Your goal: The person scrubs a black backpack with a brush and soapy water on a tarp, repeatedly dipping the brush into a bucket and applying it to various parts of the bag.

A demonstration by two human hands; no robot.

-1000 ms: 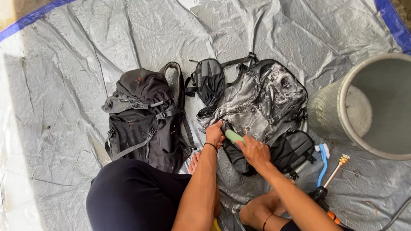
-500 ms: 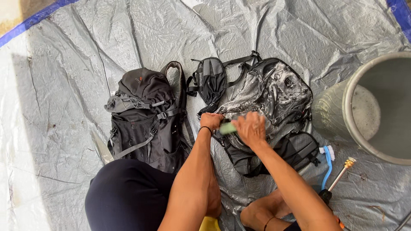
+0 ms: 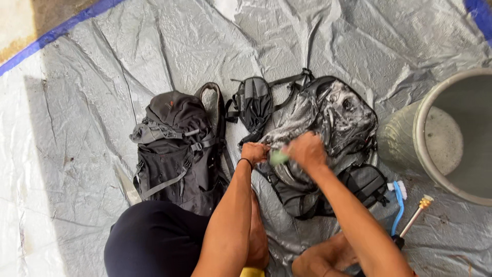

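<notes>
A person crouched over a soapy backpack point(image 3: 328, 123) that lay flat on a crinkled grey tarpaulin point(image 3: 154, 46), its dark fabric glazed with white lather and wet sheen across the upper panel. The pack sat at the middle right of the sheet, its straps and a padded grey-and-black pouch point(image 3: 254, 102) splayed toward the top, its black mesh-sided hip pads folded beneath. The right hand point(image 3: 306, 151) was curled tight around a small pale-green scrubbing pad point(image 3: 279, 157), pressed against the pack's lower front; the left hand point(image 3: 254, 152), a dark band at the wrist, was closed on a fold of the wet fabric just beside it, the two hands nearly touching. To the left, well clear of the suds, a second backpack point(image 3: 177, 149) in matte black with grey webbing straps and plastic buckles lay dry-looking and bulging. At the right edge stood a round, pale, thick-walled tub point(image 3: 425, 154), murky inside. Near the person's right forearm lay a blue-handled brush point(image 3: 398, 205) with white bristles and, just beside it, a slim metal rod with a brass-coloured tip point(image 3: 419, 213). A blue border point(image 3: 61, 32) edged the tarpaulin at the upper left.
</notes>
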